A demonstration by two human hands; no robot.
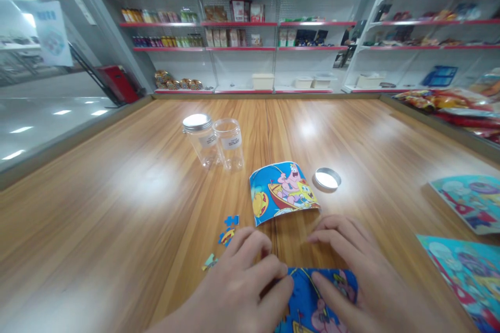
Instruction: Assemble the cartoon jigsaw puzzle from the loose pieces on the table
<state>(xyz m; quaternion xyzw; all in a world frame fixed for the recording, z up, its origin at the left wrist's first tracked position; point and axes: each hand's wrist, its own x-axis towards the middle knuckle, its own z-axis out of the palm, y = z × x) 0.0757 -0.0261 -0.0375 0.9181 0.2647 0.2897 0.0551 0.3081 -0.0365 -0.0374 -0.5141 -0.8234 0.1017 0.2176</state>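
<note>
Both of my hands rest on a blue cartoon jigsaw puzzle (312, 302) at the table's near edge. My left hand (242, 281) lies on its upper left corner, fingers bent and pressed onto the pieces. My right hand (355, 270) lies flat on the upper right part, fingers stretched toward the left. A curled cartoon picture sheet (282, 191) lies just beyond the hands. A few loose puzzle pieces (226, 234) lie to the left of my left hand.
Two clear plastic jars (216, 140) stand further back, the left one capped, the right one without its lid. A metal lid (327, 178) lies right of the sheet. Other puzzle sheets (469, 203) lie at the right edge. Store shelves line the back.
</note>
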